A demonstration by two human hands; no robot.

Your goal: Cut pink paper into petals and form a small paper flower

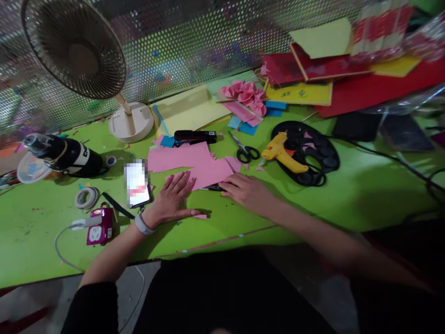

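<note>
My left hand (173, 197) lies flat with fingers spread, its fingertips pressing on the near left part of a pink paper sheet (205, 172). Curled fingers of my right hand (243, 191) close on what looks like a slim black utility knife (216, 187) at the sheet's near edge. Its thin pale tip points left, and the rest is hidden by the fingers. Another pink strip (177, 157) lies just beyond. A small pink scrap (200, 216) sits by my left thumb. Scissors (245, 149) rest on the table beyond my right hand.
A black stapler (194, 136) lies behind the paper. At right, a yellow glue gun (285, 153) rests on a black tray (321, 146). Leftward are a phone (138, 185), tape roll (86, 198), purple power adapter (99, 226), black bottle (69, 155) and fan (79, 55). Folded pink pieces (245, 95) lie behind.
</note>
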